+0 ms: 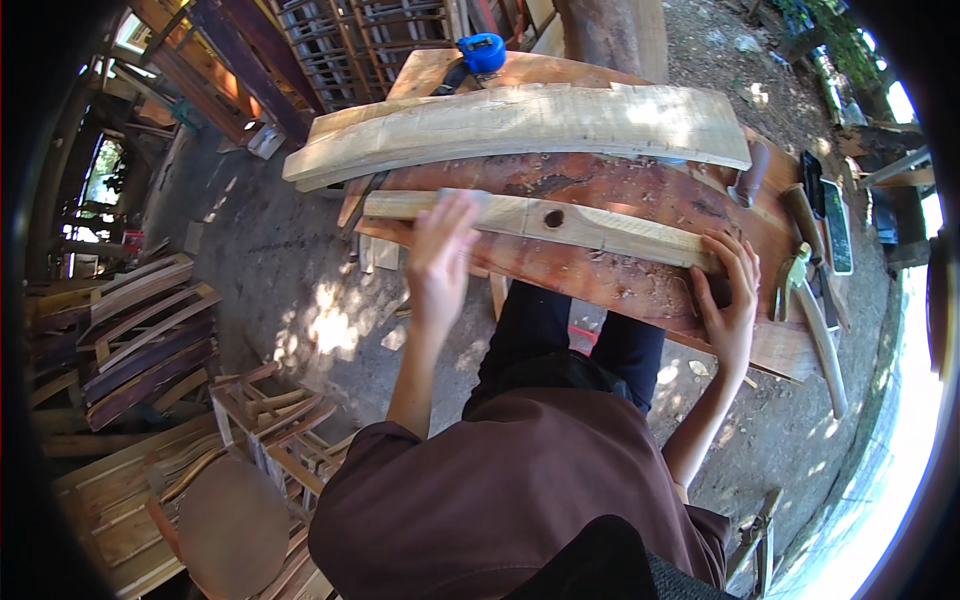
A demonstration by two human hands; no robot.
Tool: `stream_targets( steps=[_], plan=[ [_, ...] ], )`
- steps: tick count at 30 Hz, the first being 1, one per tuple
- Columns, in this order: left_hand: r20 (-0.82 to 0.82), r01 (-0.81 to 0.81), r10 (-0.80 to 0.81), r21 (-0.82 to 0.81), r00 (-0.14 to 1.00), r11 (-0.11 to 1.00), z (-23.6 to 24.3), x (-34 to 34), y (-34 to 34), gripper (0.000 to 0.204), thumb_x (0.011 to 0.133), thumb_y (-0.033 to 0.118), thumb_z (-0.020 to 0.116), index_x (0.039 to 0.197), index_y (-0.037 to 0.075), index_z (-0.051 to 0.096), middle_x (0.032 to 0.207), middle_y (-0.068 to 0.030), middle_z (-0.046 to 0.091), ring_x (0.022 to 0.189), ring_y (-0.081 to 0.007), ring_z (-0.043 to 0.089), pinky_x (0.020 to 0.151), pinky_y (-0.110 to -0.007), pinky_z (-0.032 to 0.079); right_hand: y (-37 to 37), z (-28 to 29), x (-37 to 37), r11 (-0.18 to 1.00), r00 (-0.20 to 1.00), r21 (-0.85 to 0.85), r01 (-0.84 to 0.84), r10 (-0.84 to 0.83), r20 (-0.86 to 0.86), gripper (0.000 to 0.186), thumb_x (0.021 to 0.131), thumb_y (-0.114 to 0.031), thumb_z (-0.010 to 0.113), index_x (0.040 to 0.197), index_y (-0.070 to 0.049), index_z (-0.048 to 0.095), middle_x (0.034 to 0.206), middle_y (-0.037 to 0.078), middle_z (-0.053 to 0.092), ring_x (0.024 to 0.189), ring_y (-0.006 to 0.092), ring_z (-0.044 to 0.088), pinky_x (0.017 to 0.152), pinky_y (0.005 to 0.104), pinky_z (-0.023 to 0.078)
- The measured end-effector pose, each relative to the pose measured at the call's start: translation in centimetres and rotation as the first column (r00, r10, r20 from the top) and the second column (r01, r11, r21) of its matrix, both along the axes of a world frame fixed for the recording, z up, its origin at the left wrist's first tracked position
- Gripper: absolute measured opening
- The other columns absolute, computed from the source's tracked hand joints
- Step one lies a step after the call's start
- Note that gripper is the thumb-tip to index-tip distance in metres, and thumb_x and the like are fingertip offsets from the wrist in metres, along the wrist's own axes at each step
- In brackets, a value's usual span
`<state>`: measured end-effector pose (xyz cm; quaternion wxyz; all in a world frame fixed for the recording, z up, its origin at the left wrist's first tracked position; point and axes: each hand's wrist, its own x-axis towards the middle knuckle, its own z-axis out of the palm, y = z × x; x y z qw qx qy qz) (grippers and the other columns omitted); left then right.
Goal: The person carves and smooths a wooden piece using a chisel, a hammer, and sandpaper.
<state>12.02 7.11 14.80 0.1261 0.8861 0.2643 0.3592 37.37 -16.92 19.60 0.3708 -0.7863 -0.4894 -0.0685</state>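
A long, pale strip of wood (610, 230) with a dark round hole near its middle lies across a reddish-brown wooden bench (560, 265). My left hand (442, 250), smeared by motion, is on the strip's left part. Its fingers press a small grey pad (470, 203) against the upper face; the pad is blurred, and I cannot tell its exact kind. My right hand (732, 285) grips the strip's right end, fingers over the top and thumb at the near side. Wood shavings are scattered around the strip.
Behind the strip lie thick curved boards (530, 125) and a blue tape measure (482, 52). At the bench's right are a wooden-handled hammer (815, 325), a tool with a brown handle (800, 215) and a phone (838, 225). Curved wood pieces (150, 330) are stacked at left.
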Motion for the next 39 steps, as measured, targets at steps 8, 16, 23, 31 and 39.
stream_targets(
  steps=[8, 16, 23, 31, 39],
  plan=[
    [0.124, -0.312, 0.327, -0.130, 0.937, 0.941, -0.9, -0.4, 1.5, 0.032, 0.097, 0.018, 0.045, 0.126, 0.012, 0.058, 0.136, -0.0083, 0.050, 0.131, -0.0276, 0.042, 0.115, -0.046, 0.022, -0.2, -0.3, 0.2, 1.000, 1.000, -0.010, 0.005, -0.005, 0.005, 0.035, 0.077, -0.006, 0.067, 0.111, -0.005, 0.061, 0.116, 0.010, 0.060, 0.115, 0.0271, 0.053, 0.109, 0.0459, 0.027],
    [0.023, 0.260, -0.260, -0.136, 0.965, 0.956, 1.4, 10.9, -10.8, 0.049, 0.087, 0.017, 0.063, 0.135, 0.014, 0.051, 0.140, -0.0074, 0.048, 0.131, -0.0274, 0.044, 0.110, -0.054, 0.024, 0.1, -0.8, 0.2, 1.000, 0.999, 0.019, 0.009, -0.009, -0.038, 0.044, 0.076, -0.009, 0.071, 0.117, -0.005, 0.059, 0.116, 0.012, 0.060, 0.114, 0.0288, 0.053, 0.108, 0.0446, 0.028],
    [-0.107, 0.254, -0.268, -0.133, 0.957, 0.958, 3.5, 9.0, -8.4, 0.038, 0.088, 0.016, 0.061, 0.126, 0.014, 0.058, 0.136, -0.0064, 0.052, 0.129, -0.0244, 0.045, 0.111, -0.059, 0.017, 0.0, -0.2, 0.1, 0.979, 0.973, 0.147, 0.138, -0.106, -0.206, 0.065, 0.068, -0.009, 0.079, 0.127, -0.007, 0.053, 0.127, 0.013, 0.054, 0.119, 0.0312, 0.050, 0.103, 0.0393, 0.038],
    [-0.211, 0.050, -0.055, -0.029, 0.976, 0.998, 1.9, 5.1, -5.0, 0.042, 0.092, 0.018, 0.056, 0.134, 0.017, 0.051, 0.142, -0.0048, 0.045, 0.134, -0.0245, 0.040, 0.113, -0.055, 0.014, -1.8, -2.3, 1.9, 0.844, 0.854, 0.502, 0.190, 0.110, -0.508, 0.048, 0.090, -0.009, 0.060, 0.133, 0.002, 0.042, 0.137, 0.015, 0.046, 0.132, 0.0248, 0.039, 0.108, 0.0386, 0.032],
    [-0.091, 0.445, -0.443, 0.008, 0.892, 0.895, 1.7, 16.3, -12.9, 0.053, 0.087, 0.021, 0.063, 0.136, 0.013, 0.047, 0.142, -0.0070, 0.045, 0.131, -0.0252, 0.044, 0.111, -0.054, 0.024, -2.0, -2.5, 1.7, 0.717, 0.786, 0.637, 0.285, 0.206, -0.584, 0.034, 0.102, -0.014, 0.034, 0.129, 0.005, 0.043, 0.124, 0.021, 0.055, 0.122, 0.0271, 0.051, 0.105, 0.0364, 0.036]
  ],
)
